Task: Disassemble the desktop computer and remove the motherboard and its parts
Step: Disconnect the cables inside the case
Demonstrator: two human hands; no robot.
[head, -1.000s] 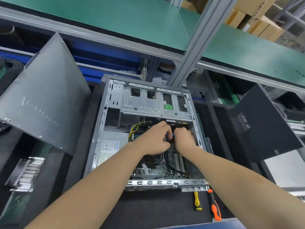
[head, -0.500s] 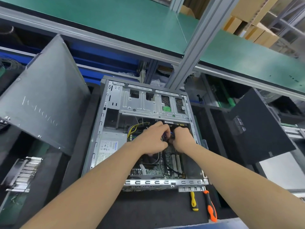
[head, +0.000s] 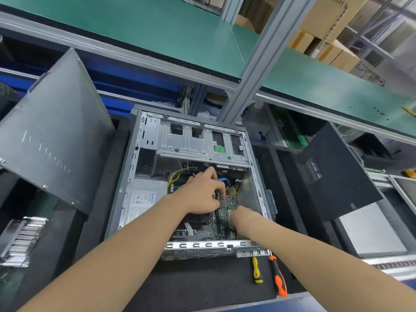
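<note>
The open desktop case (head: 135,176) lies on its side on a black mat, with its silver drive cage (head: 198,143) at the far end. The green motherboard (head: 228,203) shows on the case floor, beside the grey power supply (head: 144,199) on the left. My left hand (head: 202,192) is deep in the case, its fingers pinched down at the board where a blue cable (head: 222,181) comes out from under them. My right hand (head: 243,216) rests lower on the board near the slots, with its fingers hidden. Yellow wires (head: 177,174) run behind the left hand.
A grey side panel (head: 56,136) leans at the left and a black panel (head: 333,176) at the right. A yellow screwdriver (head: 256,270) and an orange-black screwdriver (head: 278,275) lie on the mat before the case. A finned heatsink (head: 22,239) sits far left. An aluminium post (head: 254,64) rises behind.
My right hand has left the spot where both hands met and dropped toward the near part of the board. The left hand stays by the blue cable, which now shows more.
</note>
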